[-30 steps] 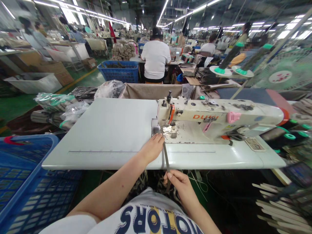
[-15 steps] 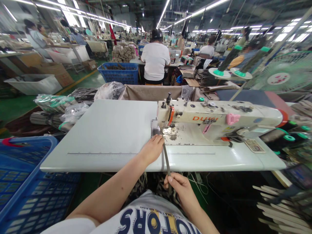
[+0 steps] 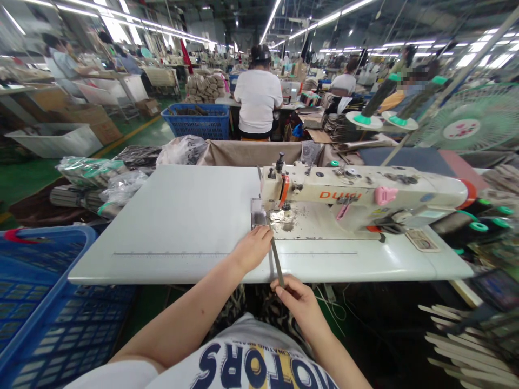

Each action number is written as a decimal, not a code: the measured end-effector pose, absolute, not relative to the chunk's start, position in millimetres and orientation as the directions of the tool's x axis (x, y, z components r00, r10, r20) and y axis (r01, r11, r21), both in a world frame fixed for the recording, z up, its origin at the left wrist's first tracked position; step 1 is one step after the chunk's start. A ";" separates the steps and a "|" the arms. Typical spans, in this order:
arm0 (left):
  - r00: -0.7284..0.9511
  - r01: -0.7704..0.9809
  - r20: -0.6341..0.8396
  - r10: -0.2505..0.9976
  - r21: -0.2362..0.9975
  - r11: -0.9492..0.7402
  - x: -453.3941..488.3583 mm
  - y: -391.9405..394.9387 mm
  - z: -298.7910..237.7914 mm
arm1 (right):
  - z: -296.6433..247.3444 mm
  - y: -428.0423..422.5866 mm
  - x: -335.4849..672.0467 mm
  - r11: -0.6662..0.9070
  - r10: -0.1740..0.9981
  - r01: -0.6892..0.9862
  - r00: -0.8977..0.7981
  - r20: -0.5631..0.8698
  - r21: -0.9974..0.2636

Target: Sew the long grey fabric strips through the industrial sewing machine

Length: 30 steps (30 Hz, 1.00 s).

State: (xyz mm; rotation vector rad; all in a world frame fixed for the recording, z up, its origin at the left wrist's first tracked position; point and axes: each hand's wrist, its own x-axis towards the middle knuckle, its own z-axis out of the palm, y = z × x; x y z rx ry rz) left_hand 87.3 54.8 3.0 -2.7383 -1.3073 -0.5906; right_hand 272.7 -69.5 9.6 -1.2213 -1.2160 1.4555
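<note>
A narrow grey strap (image 3: pixel 277 263) runs from the needle area of a cream sewing machine (image 3: pixel 357 197) down over the front edge of the white table (image 3: pixel 182 221). My left hand (image 3: pixel 253 248) rests on the table just in front of the presser foot, fingers curled with the tips pressing the strap's upper end. My right hand (image 3: pixel 298 302) is below the table edge, pinching the strap's lower part between thumb and fingers.
A blue plastic crate (image 3: pixel 44 302) stands at my left. Plastic-wrapped bundles (image 3: pixel 101 183) lie beyond the table's left side. Thread cones (image 3: pixel 482 221) and a green fan (image 3: pixel 466 124) are at the right. A person in a white shirt (image 3: pixel 258 100) sits ahead with their back turned.
My right hand has slid up the strap, closer to the table edge. The left hand has stayed at the presser foot.
</note>
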 end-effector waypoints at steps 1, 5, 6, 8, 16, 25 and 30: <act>0.567 0.760 0.361 0.740 0.117 -0.640 87.4 54.7 2.8 | 9.9 -69.7 272.3 -0.182 0.973 -0.033 -0.153 -0.175 -0.983; 0.561 0.763 0.364 0.744 0.121 -0.635 87.4 54.0 3.4 | 8.9 -70.6 270.6 -0.237 0.962 -0.072 -0.159 -0.224 -0.969; 0.559 0.765 0.362 0.746 0.122 -0.632 87.3 53.9 3.8 | 8.8 -71.0 270.4 -0.245 0.960 -0.079 -0.158 -0.230 -0.966; 0.556 0.767 0.357 0.750 0.126 -0.629 87.1 53.9 4.4 | 9.4 -72.1 270.8 -0.254 0.959 -0.088 -0.155 -0.238 -0.963; 0.559 0.762 0.353 0.750 0.137 -0.632 85.6 56.4 -0.2 | 17.4 -76.9 272.9 -0.267 0.955 -0.094 -0.161 -0.250 -0.959; 0.546 0.764 0.344 0.764 0.169 -0.622 84.9 54.8 2.1 | 22.3 -78.2 271.5 -0.276 0.951 -0.083 -0.167 -0.259 -0.958; 0.546 0.767 0.341 0.765 0.163 -0.620 85.2 54.3 1.8 | 21.5 -79.9 271.5 -0.282 0.951 -0.095 -0.160 -0.265 -0.955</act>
